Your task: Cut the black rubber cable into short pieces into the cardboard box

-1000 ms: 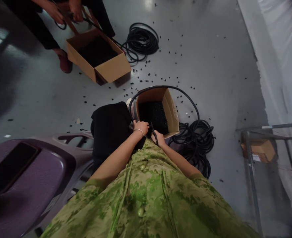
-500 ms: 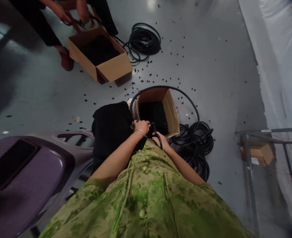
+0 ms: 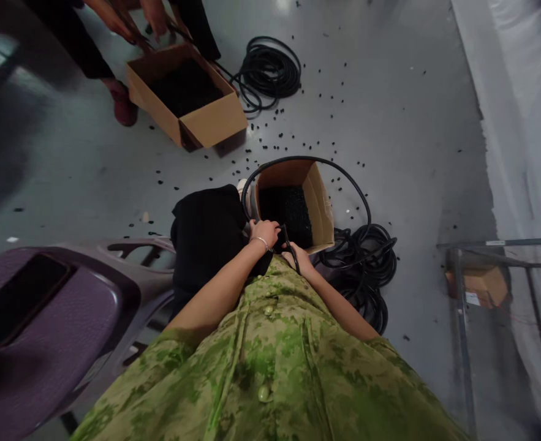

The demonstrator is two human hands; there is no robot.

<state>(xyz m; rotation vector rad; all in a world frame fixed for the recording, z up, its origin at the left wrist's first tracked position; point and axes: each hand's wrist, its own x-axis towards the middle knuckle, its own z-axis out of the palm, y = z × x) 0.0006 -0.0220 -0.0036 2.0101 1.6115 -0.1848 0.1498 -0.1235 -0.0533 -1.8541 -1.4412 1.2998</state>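
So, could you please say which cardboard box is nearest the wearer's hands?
The box framed by the arching cable; the top left box and the far right box sit farther off.

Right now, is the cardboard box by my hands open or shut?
Open. The cardboard box has no flap across its top, and black contents show inside, just beyond your left hand.

Smooth, rubbery-looking black cable [image 3: 298, 158] here, faintly glossy; matt cardboard box [image 3: 320, 205]; floor [image 3: 399, 122] gleaming smooth; grained plastic chair seat [image 3: 84, 306]; and matt cloth shirt [image 3: 288, 373]!
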